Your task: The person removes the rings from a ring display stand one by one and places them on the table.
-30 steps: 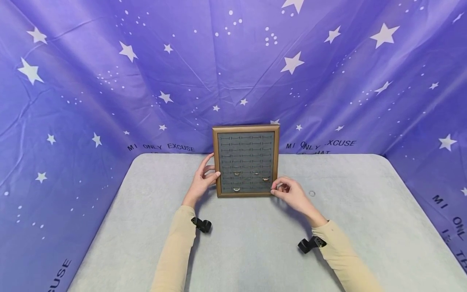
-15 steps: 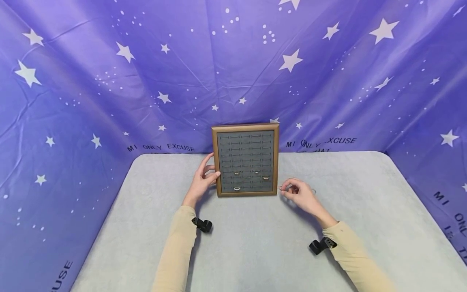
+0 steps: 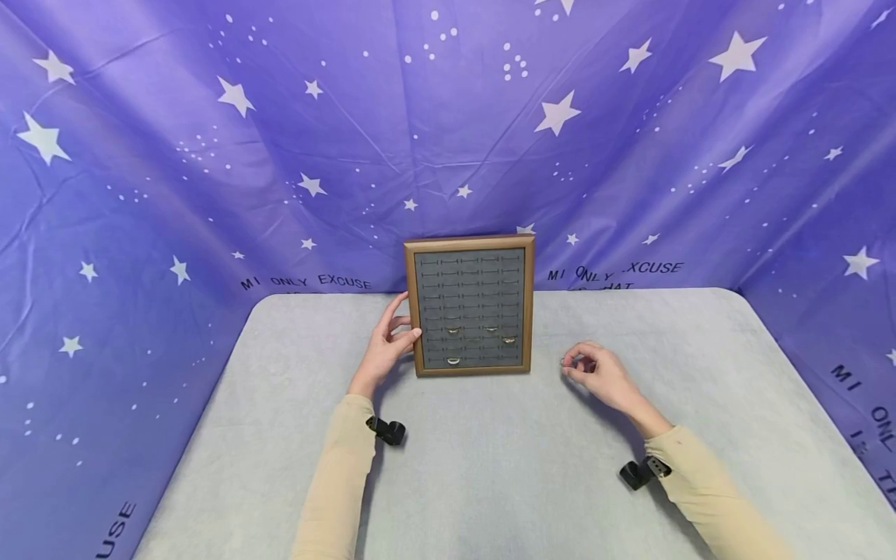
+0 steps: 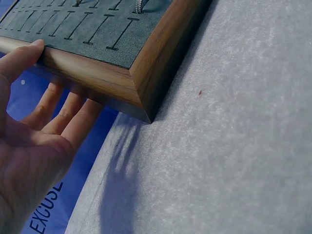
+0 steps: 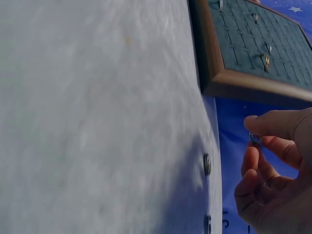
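Note:
A wooden-framed ring display tray (image 3: pixel 528 311) with a dark slotted pad stands upright at the back of the table in the head view. Several rings sit in its lower slots, among them a silver ring (image 3: pixel 453 361) and a gold ring (image 5: pixel 266 62). My left hand (image 3: pixel 381 354) holds the tray by its left side, thumb (image 4: pixel 36 46) on the front edge and the other fingers behind. Away to the right of the tray, my right hand (image 3: pixel 602 377) pinches a small silver ring (image 5: pixel 255 139) between thumb and fingertips.
Two loose rings lie on the grey table (image 3: pixel 476 467) in the right wrist view, one a dark-looking ring (image 5: pixel 207 165), the other a ring (image 5: pixel 208 224) at the bottom edge. A purple star-printed curtain (image 3: pixel 350 155) hangs behind the table.
My right hand has drawn away from the tray's lower right corner and moved right, with a ring in its fingertips. The left hand keeps its hold on the tray.

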Demonstrator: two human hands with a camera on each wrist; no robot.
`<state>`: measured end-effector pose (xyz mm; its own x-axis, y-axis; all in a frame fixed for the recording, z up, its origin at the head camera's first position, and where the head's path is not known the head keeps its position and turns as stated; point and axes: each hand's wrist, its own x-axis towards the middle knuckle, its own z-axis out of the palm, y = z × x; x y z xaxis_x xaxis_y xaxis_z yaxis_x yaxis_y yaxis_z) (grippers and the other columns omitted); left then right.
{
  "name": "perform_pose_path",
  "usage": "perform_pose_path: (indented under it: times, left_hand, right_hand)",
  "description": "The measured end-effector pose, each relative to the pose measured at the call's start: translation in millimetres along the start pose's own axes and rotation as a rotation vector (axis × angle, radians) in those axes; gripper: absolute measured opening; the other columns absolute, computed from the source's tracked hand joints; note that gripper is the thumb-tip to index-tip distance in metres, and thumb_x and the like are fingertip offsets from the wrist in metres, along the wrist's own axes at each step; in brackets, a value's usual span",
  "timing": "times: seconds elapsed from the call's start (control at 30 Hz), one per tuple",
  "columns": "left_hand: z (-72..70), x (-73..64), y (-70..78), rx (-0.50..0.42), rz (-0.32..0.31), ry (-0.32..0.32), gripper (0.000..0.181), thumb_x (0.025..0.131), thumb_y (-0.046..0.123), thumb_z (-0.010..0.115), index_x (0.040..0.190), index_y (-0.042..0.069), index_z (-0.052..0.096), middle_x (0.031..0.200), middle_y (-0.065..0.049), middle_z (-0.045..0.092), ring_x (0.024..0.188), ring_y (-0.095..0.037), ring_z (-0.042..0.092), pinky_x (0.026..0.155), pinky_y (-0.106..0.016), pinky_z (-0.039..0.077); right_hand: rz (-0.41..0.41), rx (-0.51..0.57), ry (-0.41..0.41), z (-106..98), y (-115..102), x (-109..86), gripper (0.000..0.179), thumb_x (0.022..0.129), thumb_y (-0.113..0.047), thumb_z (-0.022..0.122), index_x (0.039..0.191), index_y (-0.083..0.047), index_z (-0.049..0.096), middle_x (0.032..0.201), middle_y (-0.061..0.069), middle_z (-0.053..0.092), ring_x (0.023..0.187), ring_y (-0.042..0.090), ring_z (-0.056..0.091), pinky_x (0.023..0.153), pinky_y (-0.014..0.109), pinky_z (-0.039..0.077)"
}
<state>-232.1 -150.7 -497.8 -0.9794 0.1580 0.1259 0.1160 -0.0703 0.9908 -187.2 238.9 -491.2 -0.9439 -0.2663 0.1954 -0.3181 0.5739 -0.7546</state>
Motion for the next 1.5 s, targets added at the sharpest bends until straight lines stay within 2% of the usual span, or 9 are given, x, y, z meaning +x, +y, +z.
perform_pose_path:
  times: [0.17,0.3,0.43,0.53,0.7,0.87,1.13,1.5]
  left_hand:
    - [0.2,-0.5,1.7,-0.001,-0.001,-0.014,0.072,0.093,-0.001,0.062,0.153,0.019,0.027,0.118,-0.023,0.051,0.090,-0.014,0.066,0.076,-0.032,0.055]
    - [-0.7,-0.4,2.9,-0.017,-0.020,-0.027,0.073,0.093,-0.002,0.061,0.154,0.020,0.026,0.120,-0.025,0.050,0.090,-0.014,0.066,0.080,-0.038,0.054]
    - [2.1,-5.6,18.1,-0.020,-0.040,-0.034,0.073,0.093,-0.003,0.060,0.154,0.017,0.027,0.118,-0.022,0.051,0.090,-0.015,0.066,0.083,-0.042,0.053]
    - [5.4,-10.2,29.6,-0.005,-0.038,-0.039,0.072,0.093,-0.003,0.061,0.153,0.014,0.026,0.116,-0.021,0.051,0.090,-0.014,0.066,0.081,-0.038,0.054]
    - [6.6,-11.5,30.6,0.000,-0.035,-0.031,0.072,0.093,-0.004,0.060,0.154,0.012,0.025,0.118,-0.024,0.049,0.090,-0.013,0.065,0.078,-0.033,0.055]
    - [5.7,-11.0,29.6,-0.004,-0.043,-0.028,0.072,0.093,-0.004,0.060,0.154,0.012,0.024,0.119,-0.025,0.048,0.090,-0.013,0.065,0.077,-0.031,0.055]
    - [-1.7,-0.8,3.5,-0.033,-0.044,-0.024,0.075,0.093,-0.004,0.060,0.155,0.019,0.024,0.123,-0.027,0.046,0.090,-0.014,0.065,0.076,-0.031,0.055]
    - [-0.4,-3.1,2.2,-0.004,-0.026,0.001,0.073,0.092,-0.001,0.063,0.152,0.025,0.031,0.116,-0.018,0.052,0.091,-0.016,0.066,0.076,-0.032,0.056]
  right_hand:
    - [0.013,-0.027,0.042,-10,6,-4.2,0.012,0.080,0.005,0.072,0.085,-0.004,0.065,0.075,0.003,0.053,0.062,0.010,0.048,0.054,0.023,0.041]
    - [0.045,-0.025,0.056,-18,9,-7.9,0.011,0.080,0.003,0.073,0.086,-0.004,0.066,0.074,0.004,0.054,0.062,0.011,0.049,0.056,0.024,0.042]
    - [0.065,-0.031,0.068,-26,12,-11.2,0.012,0.080,0.004,0.073,0.087,-0.003,0.066,0.074,0.004,0.055,0.063,0.012,0.050,0.058,0.024,0.043]
    - [0.073,-0.053,0.085,-31,15,-15.2,0.011,0.080,0.004,0.072,0.086,-0.003,0.066,0.075,0.003,0.055,0.064,0.011,0.051,0.059,0.023,0.043]
    - [0.085,-0.087,0.102,-39,21,-24.4,0.009,0.081,0.003,0.071,0.087,-0.002,0.065,0.074,0.002,0.055,0.065,0.009,0.051,0.057,0.022,0.043]
    - [0.100,-0.113,0.130,-48,29,-31.9,0.010,0.081,0.004,0.071,0.087,-0.002,0.066,0.073,0.002,0.055,0.065,0.008,0.051,0.057,0.021,0.042]
    - [0.103,-0.151,0.137,-59,42,-37.2,0.009,0.081,0.001,0.073,0.084,-0.002,0.066,0.073,0.000,0.057,0.065,0.005,0.050,0.058,0.019,0.040]
    - [0.165,-0.194,0.126,-67,58,-35.9,0.005,0.081,0.000,0.071,0.085,-0.001,0.067,0.072,0.003,0.057,0.062,0.004,0.046,0.056,0.023,0.037]
